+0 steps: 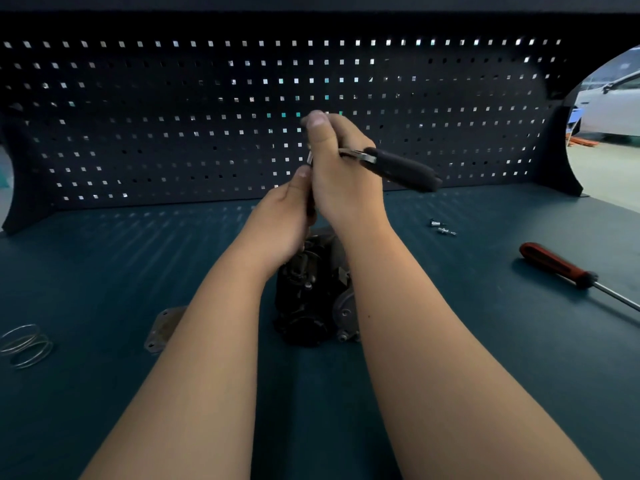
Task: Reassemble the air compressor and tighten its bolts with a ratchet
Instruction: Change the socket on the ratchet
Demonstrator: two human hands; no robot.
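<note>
Both my forearms stretched forward, converging. My right hand (pixel 341 174) raised, fist round ratchet (pixel 401 169), thumb up. My left hand (pixel 280 223) just below, touching it, fingers curled.

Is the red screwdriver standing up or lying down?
Lying down. The red screwdriver lies flat on the blue workbench, its metal shaft pointing off to the right edge, and no hand is on it.

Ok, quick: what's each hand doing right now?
Left hand: grips the thin shaft under the ratchet's head.
Right hand: grips the ratchet near its head, with the black handle sticking out.
</note>
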